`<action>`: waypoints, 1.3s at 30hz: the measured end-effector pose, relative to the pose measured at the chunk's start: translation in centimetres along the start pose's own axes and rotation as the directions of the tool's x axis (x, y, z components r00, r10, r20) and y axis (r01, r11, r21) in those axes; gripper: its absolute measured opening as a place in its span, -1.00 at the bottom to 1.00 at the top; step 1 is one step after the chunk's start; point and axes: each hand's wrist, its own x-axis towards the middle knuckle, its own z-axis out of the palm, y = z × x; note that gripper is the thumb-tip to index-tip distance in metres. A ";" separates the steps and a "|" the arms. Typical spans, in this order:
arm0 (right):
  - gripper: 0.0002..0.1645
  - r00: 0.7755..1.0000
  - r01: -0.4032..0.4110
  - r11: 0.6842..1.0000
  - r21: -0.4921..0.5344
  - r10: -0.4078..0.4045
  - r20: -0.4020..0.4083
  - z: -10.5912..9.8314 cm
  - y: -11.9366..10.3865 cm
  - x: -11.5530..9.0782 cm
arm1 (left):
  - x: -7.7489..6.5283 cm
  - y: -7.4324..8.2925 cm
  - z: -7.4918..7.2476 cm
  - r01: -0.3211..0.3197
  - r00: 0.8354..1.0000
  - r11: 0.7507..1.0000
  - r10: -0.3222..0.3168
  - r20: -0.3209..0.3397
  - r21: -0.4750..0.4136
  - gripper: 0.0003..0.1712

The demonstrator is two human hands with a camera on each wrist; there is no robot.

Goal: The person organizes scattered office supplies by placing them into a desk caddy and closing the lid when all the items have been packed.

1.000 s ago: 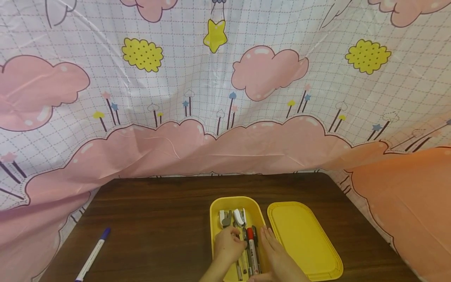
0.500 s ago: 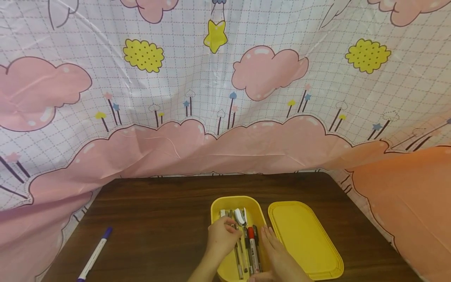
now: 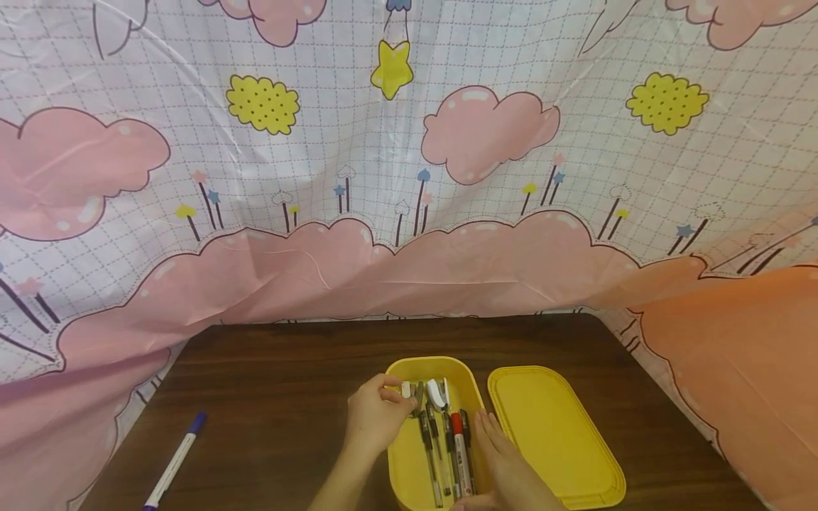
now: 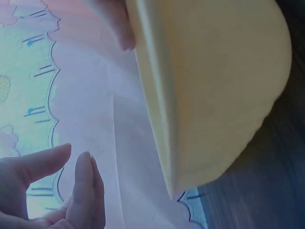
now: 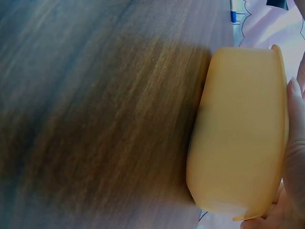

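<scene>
A yellow box (image 3: pixel 399 465) stands uncovered, with several black-ended pens (image 3: pixel 427 433), a red-capped marker (image 3: pixel 461 454) and two small white-and-grey items, one a white stapler-like piece (image 3: pixel 437 392), inside. My left hand (image 3: pixel 377 419) is over the box's left rim, fingers bent, near the second white-and-grey item (image 3: pixel 406 390). In the left wrist view a gap shows between its thumb and fingers (image 4: pixel 85 183), with nothing held. My right hand (image 3: pixel 505 468) rests against the box's near right corner: straight fingers lie along the right wall, the thumb at the near rim.
To the right lies a yellow lid (image 3: pixel 556 433), flat on the dark wooden table (image 3: pixel 287 397). A white pen with a purple cap (image 3: pixel 174 461) lies at the left. Behind the table hangs a patterned cloth (image 3: pixel 409 270).
From over the pens inside the box, my left hand has moved left and away to the left rim, uncovering the pens. My right hand stays at the same corner.
</scene>
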 end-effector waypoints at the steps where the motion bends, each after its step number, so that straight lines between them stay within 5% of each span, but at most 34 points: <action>1: 0.52 1.000 0.002 1.000 -0.001 -0.002 0.000 0.0 0.0 0.0 | 0.1 0.0 -0.3 0.006 1.000 1.000 -0.006 -0.005 -0.002 -0.61; 17: 0.50 1.000 0.014 1.000 -0.001 -0.014 0.002 0.3 0.3 -0.1 | 0.4 -0.8 -7.6 0.062 0.991 0.993 -0.050 -0.126 0.098 -0.56; 30: 0.48 0.999 0.027 0.999 -0.026 -0.028 -0.017 0.3 0.4 0.0 | -0.2 -4.2 -14.9 0.103 0.984 0.965 -0.064 -0.167 0.240 -0.41; 39: 0.47 0.989 0.112 0.991 -0.068 -0.117 -0.088 0.7 0.8 -0.2 | -1.2 -5.5 -19.3 0.236 0.947 0.937 -0.163 -0.279 0.256 -0.26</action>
